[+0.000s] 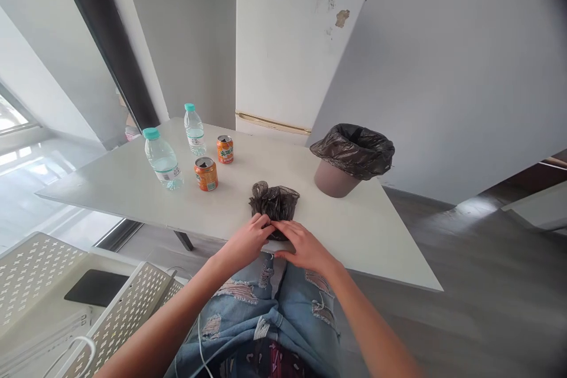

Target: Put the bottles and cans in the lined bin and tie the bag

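Observation:
A crumpled black plastic bag (277, 204) lies near the front edge of the white table (177, 212). My left hand (252, 235) has its fingers curled together on the bag's near side. From the right, my right hand (305, 242) reaches the same spot, fingers stretched over the bag and thumb apart below. The fingertips of both hands meet there, and part of the bag is hidden beneath them. To the right of the bag stands a brown bin (335, 180) with a black liner (354, 153) folded over its rim.
Two orange cans (206, 174) and two clear bottles with teal caps (163, 159) stand on the table's left part. A white fridge (292, 41) is behind the table. At lower left, a white perforated rack (128, 301) holds a dark flat object (96, 287).

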`<state>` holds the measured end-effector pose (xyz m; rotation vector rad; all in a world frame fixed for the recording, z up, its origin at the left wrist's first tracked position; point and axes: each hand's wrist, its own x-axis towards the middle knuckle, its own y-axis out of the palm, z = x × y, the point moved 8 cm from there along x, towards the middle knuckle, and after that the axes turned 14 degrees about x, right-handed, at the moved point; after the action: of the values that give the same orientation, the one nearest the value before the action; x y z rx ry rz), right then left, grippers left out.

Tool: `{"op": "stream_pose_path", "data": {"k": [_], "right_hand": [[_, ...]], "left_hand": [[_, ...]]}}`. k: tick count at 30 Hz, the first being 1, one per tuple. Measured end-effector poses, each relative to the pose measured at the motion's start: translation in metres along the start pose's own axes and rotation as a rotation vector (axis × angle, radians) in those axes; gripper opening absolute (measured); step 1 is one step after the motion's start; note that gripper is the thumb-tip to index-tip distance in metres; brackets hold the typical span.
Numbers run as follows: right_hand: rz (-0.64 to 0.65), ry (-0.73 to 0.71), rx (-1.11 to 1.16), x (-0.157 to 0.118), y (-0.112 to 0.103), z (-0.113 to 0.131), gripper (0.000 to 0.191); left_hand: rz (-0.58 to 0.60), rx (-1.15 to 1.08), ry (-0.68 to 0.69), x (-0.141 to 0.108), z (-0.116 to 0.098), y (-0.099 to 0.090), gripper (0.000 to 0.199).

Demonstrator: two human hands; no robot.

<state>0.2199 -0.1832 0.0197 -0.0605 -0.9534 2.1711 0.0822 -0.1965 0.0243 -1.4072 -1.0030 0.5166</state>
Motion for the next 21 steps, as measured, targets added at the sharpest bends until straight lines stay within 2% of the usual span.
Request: {"op": "stream_pose_path", "data": {"k": [3, 5, 7, 9, 10, 12, 14, 15, 18, 21], "right_hand": [[-0.129, 0.041, 0.089, -0.002, -0.005, -0.004, 0.03], [-0.217, 0.072, 0.12, 0.007, -0.016, -0.01, 0.025], [-0.337, 0.13, 0.169, 0.019, -0.031, -0.023, 0.022], [-0.441, 0.194, 0.162, 0.032, -0.043, -0.037, 0.019], [-0.472, 0.215, 0.131, 0.037, -0.046, -0.042, 0.019], [-0.484, 0.233, 0.044, 0.047, -0.046, -0.049, 0.023], [-0.47, 0.232, -0.004, 0.053, -0.042, -0.052, 0.023], [-0.466, 0.234, -0.005, 0.054, -0.039, -0.052, 0.023], [-0.454, 0.197, -0.048, 0.051, -0.038, -0.045, 0.021], [-0.294, 0.035, -0.18, 0.047, -0.03, -0.025, 0.02]], "left_hand": [[-0.085, -0.016, -0.03, 0.004, 0.001, -0.018, 0.015], [-0.078, -0.132, -0.083, 0.014, 0.009, -0.021, 0.014], [-0.027, -0.209, -0.203, 0.028, 0.024, -0.017, 0.017], [0.003, -0.173, -0.353, 0.039, 0.041, -0.014, 0.019], [-0.021, -0.127, -0.4, 0.043, 0.046, -0.016, 0.023], [-0.151, -0.03, -0.416, 0.046, 0.048, -0.024, 0.026], [-0.283, 0.035, -0.312, 0.044, 0.037, -0.028, 0.021], [-0.309, 0.053, -0.249, 0.042, 0.031, -0.026, 0.021], [-0.197, 0.062, -0.164, 0.035, 0.031, -0.001, 0.03], [-0.098, 0.093, -0.164, 0.035, 0.048, 0.014, 0.037]]}}
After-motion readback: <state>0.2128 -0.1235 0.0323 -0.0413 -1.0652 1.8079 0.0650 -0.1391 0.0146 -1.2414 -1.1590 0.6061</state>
